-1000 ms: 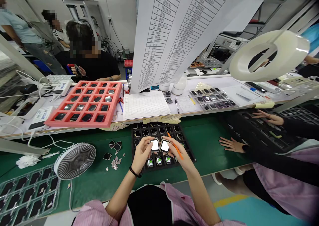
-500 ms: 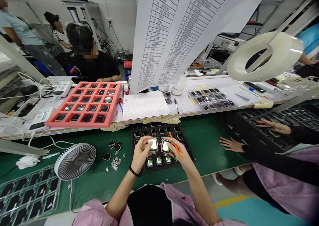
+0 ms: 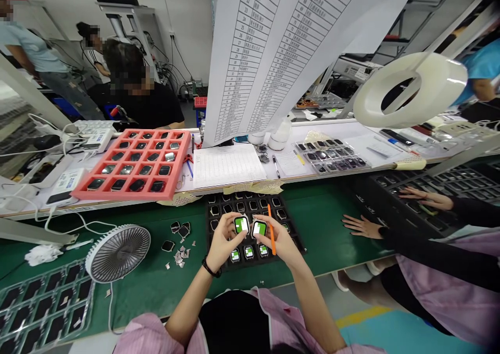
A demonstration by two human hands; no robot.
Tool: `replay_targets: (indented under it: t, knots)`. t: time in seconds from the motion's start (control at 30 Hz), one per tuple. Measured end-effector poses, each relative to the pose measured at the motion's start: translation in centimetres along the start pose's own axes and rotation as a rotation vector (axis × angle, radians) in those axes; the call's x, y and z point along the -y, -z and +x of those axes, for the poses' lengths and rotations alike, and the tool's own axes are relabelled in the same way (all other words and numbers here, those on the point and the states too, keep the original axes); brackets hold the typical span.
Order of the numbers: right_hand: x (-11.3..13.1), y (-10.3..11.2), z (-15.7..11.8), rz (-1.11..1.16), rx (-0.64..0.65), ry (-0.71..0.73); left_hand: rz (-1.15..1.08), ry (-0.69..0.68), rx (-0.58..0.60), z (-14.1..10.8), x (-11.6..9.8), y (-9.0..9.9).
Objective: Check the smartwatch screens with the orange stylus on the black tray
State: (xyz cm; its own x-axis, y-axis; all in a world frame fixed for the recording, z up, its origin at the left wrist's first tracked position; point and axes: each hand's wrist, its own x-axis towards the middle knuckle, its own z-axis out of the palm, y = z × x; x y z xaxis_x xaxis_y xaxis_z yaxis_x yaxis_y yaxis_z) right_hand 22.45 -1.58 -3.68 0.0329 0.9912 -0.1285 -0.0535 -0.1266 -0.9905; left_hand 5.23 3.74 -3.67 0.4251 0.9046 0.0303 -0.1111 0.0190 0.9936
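My left hand (image 3: pixel 222 241) holds a square smartwatch (image 3: pixel 241 224) by its edges, its screen lit green and white. My right hand (image 3: pixel 280 242) holds a second smartwatch (image 3: pixel 259 229) with the same display, and an orange plastic stick (image 3: pixel 272 237) stands up from those fingers. The two watches are close together but apart, above a black compartment tray (image 3: pixel 291 234) on the green mat (image 3: pixel 336 250). Several watches (image 3: pixel 249 251) with green screens sit in the tray's near row. My hands hide the tray's middle.
A co-worker's hands (image 3: pixel 363 226) rest on a black tray to my right. Left of me are a white desk fan (image 3: pixel 117 252), small scraps (image 3: pixel 179 257) and a clear tray of dark pieces (image 3: pixel 45 296). A red foam tray (image 3: pixel 136 161) holding watches stands on the shelf ahead.
Both watch screens now show green and white instead of a white glare. The orange stick has swung from slanted to nearly upright. My hands have drawn slightly closer together.
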Motion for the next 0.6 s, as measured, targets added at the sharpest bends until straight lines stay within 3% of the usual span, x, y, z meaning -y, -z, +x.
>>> replay_targets:
  t: [0.43,0.6]
  knots:
    - [1.3,-1.1,-0.1,0.004,-0.115,-0.033,-0.019,0.147,-0.149,0.0,-0.4,-0.4]
    - [1.0,-1.2,0.1,-0.001,-0.113,-0.045,-0.090,0.137,-0.110,0.0,-0.1,-0.2]
